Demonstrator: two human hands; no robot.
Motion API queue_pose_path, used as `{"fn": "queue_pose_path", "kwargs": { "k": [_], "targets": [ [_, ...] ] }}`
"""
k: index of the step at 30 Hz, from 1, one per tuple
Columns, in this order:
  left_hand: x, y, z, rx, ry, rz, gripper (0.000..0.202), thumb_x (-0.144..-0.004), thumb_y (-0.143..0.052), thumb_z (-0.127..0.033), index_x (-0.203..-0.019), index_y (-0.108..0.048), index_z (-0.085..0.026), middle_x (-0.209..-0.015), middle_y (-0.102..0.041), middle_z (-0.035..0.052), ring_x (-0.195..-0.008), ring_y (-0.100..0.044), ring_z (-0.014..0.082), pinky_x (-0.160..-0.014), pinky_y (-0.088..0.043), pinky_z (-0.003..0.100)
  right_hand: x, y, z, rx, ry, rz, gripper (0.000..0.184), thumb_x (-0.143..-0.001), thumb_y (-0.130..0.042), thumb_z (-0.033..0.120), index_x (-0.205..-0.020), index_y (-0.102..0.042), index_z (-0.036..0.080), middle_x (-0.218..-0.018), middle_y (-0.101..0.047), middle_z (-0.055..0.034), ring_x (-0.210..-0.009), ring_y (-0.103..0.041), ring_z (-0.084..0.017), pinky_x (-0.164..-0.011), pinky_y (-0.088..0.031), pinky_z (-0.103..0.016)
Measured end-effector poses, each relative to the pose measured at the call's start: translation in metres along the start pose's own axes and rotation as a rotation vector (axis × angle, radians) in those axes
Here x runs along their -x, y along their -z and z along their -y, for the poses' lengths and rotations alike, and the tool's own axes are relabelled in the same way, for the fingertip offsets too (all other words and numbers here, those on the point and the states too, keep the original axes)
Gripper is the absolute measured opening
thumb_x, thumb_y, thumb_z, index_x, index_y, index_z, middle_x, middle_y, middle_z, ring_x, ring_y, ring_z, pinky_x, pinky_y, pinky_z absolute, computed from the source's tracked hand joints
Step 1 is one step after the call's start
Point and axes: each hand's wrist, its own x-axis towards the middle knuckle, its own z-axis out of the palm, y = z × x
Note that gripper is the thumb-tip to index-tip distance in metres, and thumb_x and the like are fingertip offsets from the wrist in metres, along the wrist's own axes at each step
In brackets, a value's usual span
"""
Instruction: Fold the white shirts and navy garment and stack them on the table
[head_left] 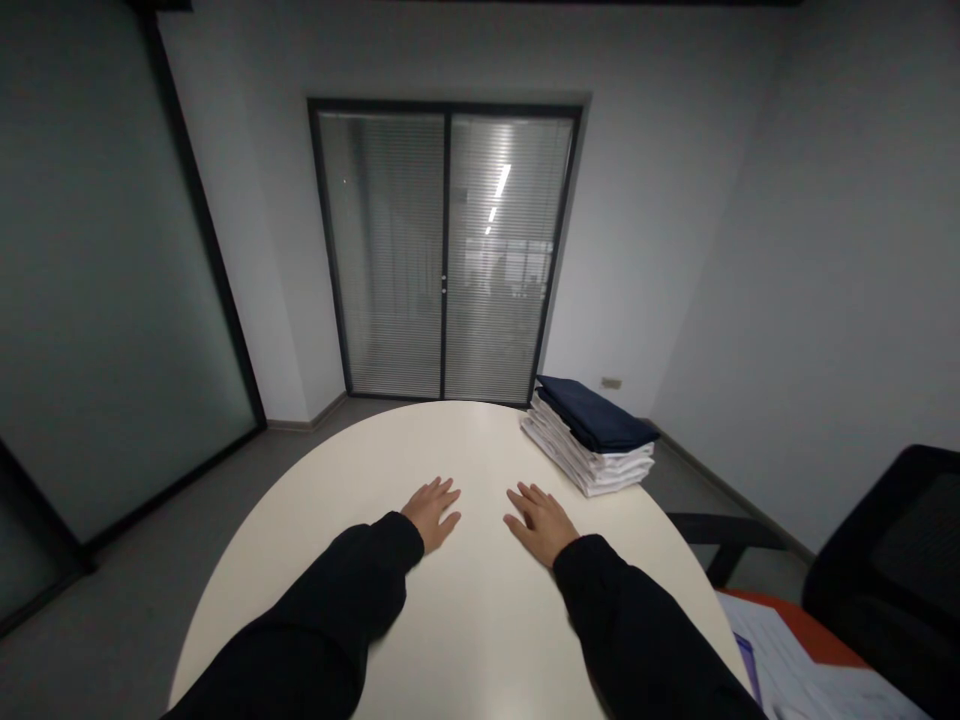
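Both of my hands rest palm down on a round, cream-coloured table (480,620), with a gap between them. My left hand (432,512) has its fingers spread and holds nothing. Fingers stretched forward and apart, my right hand (541,522) is likewise without anything in it. Beyond the right hand, near the table's far right edge, lies a stack of folded cloth. Its top layer is a dark navy folded cloth (596,412); under that are several white folded cloths (585,460). Neither hand touches the stack.
A black office chair (892,550) stands at the right, with papers (795,640) and an orange-red item (810,628) on or by its seat. Ahead is a glazed panel with blinds (442,250). Frosted glass (105,260) rises at the left.
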Motion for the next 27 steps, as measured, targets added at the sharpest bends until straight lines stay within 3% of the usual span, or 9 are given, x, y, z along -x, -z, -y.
{"fn": "queue_pose_path", "kwargs": {
  "k": [27],
  "targets": [
    [-0.001, 0.0003, 0.0, 0.005, -0.018, 0.001, 0.051, -0.093, -0.042, -0.038, -0.137, -0.05, -0.014, -0.151, -0.037, 0.0125, -0.141, -0.028, 0.0311, -0.115, -0.024, 0.047, 0.0011, 0.0017, 0.0002, -0.018, 0.001, -0.007, 0.059, -0.091, -0.043, 0.053, -0.142, -0.046, 0.024, -0.153, -0.036, -0.0093, -0.142, -0.027, -0.03, -0.114, -0.02, -0.048]
  ]
}}
